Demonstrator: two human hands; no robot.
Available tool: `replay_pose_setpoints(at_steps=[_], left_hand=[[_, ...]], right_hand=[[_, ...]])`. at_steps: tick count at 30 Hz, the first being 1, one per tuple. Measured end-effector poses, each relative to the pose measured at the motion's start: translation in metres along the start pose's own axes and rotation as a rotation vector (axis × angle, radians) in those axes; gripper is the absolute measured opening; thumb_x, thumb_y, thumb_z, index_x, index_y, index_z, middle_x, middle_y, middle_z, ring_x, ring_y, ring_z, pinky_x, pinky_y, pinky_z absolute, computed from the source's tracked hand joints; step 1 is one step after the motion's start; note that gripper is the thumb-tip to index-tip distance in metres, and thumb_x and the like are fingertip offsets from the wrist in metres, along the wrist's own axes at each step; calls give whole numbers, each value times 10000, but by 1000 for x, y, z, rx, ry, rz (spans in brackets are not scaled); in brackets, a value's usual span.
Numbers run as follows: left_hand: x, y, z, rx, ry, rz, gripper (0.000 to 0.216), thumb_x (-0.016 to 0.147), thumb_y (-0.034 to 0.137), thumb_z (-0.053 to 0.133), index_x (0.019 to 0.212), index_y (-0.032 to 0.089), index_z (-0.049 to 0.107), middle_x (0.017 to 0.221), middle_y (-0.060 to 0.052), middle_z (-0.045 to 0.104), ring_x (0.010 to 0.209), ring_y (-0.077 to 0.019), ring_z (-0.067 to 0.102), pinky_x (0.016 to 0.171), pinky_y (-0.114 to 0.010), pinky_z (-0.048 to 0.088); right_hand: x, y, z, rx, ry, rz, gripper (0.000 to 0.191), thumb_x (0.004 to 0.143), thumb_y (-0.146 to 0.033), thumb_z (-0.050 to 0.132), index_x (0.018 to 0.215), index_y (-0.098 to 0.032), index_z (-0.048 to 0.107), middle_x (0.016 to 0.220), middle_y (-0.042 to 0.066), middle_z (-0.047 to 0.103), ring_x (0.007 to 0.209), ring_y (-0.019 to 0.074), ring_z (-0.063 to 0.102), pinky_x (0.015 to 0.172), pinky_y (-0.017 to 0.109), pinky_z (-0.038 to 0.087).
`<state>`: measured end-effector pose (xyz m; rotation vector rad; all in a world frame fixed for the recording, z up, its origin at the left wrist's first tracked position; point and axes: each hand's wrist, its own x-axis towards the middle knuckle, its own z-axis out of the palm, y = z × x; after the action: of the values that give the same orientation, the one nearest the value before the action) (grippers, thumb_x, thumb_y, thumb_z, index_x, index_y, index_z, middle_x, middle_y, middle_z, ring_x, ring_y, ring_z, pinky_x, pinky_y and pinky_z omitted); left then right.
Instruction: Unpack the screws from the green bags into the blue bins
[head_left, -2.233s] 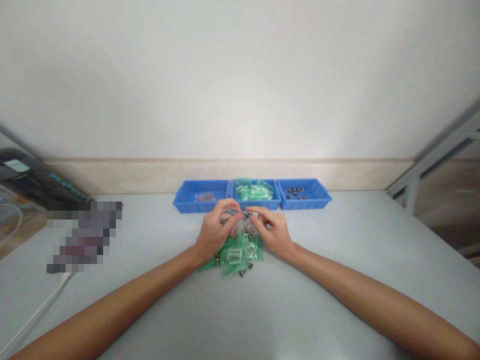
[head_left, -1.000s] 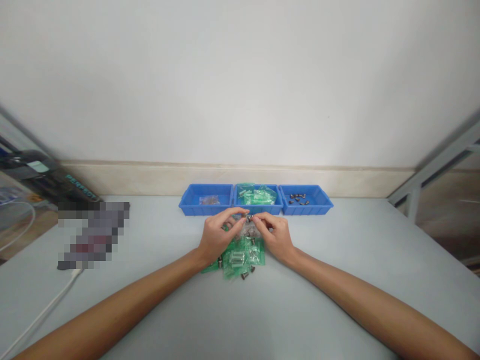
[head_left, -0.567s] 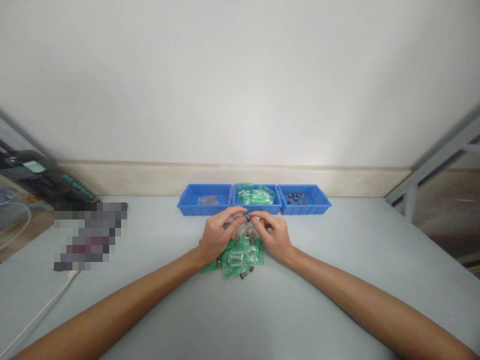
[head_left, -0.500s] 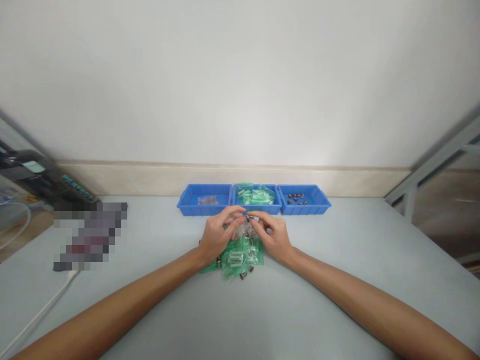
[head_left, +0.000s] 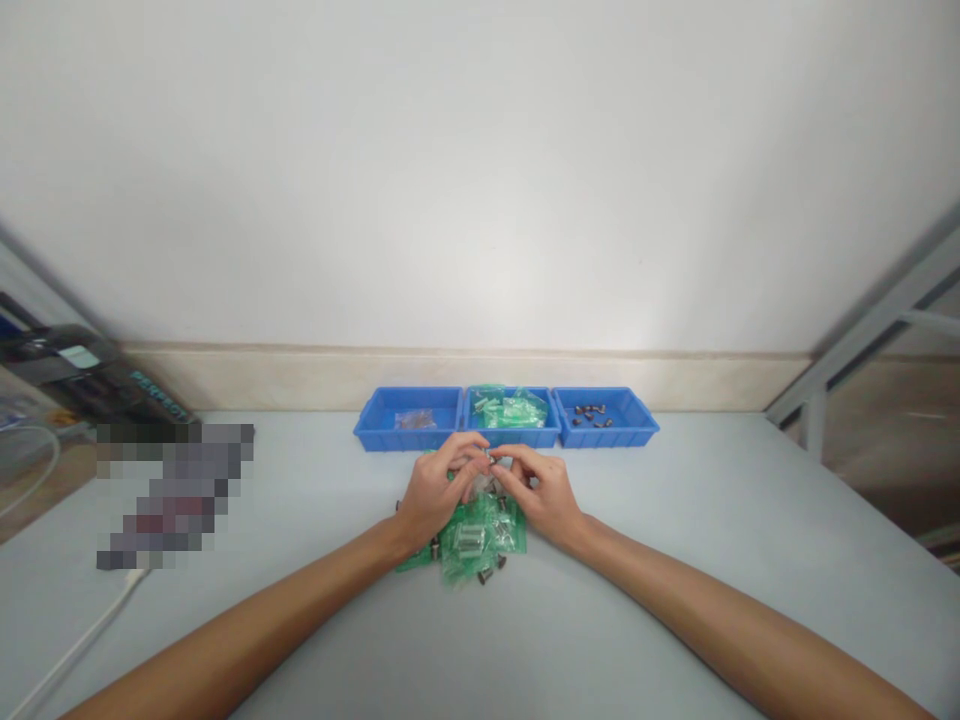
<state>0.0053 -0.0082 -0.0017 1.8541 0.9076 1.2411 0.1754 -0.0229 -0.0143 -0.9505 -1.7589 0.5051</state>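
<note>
My left hand (head_left: 435,492) and my right hand (head_left: 549,492) meet at the fingertips above a heap of green plastic packets (head_left: 471,542). Both thumbs and forefingers pinch one small shiny metal part (head_left: 492,459); its exact kind is too small to make out. Below the hands, the packets lie overlapped on the table, some with metal pieces on or in them. Dark metal pieces with wide heads, like short bolts (head_left: 485,577), rest at the near edge of the heap. My left hand hides part of the packets.
Behind the hands stand three blue trays: the left tray (head_left: 375,440) holds a clear packet, the middle tray (head_left: 551,437) green packets, the right tray (head_left: 637,432) several dark metal pieces. A blurred-out object (head_left: 187,490) with a white cable (head_left: 82,635) and a black package (head_left: 112,385) lie left.
The whole view has shifted slightly, so everything sits a little lower. Both hands stay together over the packets, and the metal part between the fingertips has turned a little.
</note>
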Motion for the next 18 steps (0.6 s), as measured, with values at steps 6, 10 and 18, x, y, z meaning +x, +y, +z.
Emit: replay_pose_setpoints(at_steps=[6,10,18], left_hand=[[0,-1,0,3,28,16,209,886,368,559,963,175,578,721,9,658,386,-49,488,400,-160,410],[1,-1,0,28,47,26,216,890,377,551,965,177,584,782,4,658,395,-38,481,394,-153,395],[1,2,-2,113,42,57,183,899,332,538,940,171,613,669,34,620,406,-57,490,438,-172,405]], right_hand=[[-1,-1,0,6,15,47,206,871,-316,578,956,-165,688,521,-63,466,461,88,412,493,212,351],[-2,-4,-1,32,51,61,204,865,-317,576,951,-164,680,520,-66,460,462,88,419,493,214,352],[-3,-7,-3,47,76,52,181,860,-309,584,920,-156,659,505,-78,437,447,84,401,484,218,339]])
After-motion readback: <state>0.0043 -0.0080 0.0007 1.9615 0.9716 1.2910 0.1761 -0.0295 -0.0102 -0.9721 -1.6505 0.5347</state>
